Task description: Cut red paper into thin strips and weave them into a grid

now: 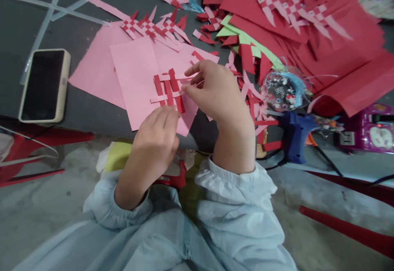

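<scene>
Several red and pink paper strips [167, 89] lie crossed over and under each other in a loose weave on a pink sheet [127, 80]. My left hand [154, 139] holds the lower ends of the red strips against the paper, its fingers close together and their tips partly hidden. Over the right side of the weave, my right hand [212, 88] has its thumb and forefinger apart, the thumb tip beside a pink strip. Whether that thumb touches the strip is hard to tell. Finished woven pieces [149, 28] with checkered bodies and pointed tails lie beyond the sheet.
A phone [44, 86] lies at the left, below crossed glue sticks [53, 6]. Red sheets [308, 45] cover the back right. To the right are a lidless-looking dish of beads [283, 90], a blue glue gun [297, 133] with its cord, and a purple object [366, 131].
</scene>
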A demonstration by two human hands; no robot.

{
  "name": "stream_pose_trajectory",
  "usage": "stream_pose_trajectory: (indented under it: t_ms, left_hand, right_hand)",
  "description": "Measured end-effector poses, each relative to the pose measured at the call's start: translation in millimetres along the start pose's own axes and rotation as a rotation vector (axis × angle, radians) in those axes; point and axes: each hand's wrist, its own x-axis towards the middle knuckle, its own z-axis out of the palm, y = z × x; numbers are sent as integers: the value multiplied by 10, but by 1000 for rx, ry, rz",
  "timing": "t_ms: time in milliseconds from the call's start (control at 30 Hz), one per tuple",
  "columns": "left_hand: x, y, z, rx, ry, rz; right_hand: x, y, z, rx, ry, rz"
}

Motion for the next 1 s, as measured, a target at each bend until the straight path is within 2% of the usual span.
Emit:
stream_pose_trajectory:
  t_ms: [133, 367, 833, 1000]
  left_hand:
    - [2, 5, 10, 2, 42, -1]
    - [14, 8, -29, -17, -46, -5]
    - [23, 30, -40, -14, -41, -19]
    - [25, 46, -33, -9, -11, -45]
  right_hand:
    - [27, 5, 19, -11, 11, 27]
    - [35, 2, 62, 27, 67, 64]
    - [123, 77, 106, 84, 127, 48]
    - [146, 113, 127, 101, 81, 44]
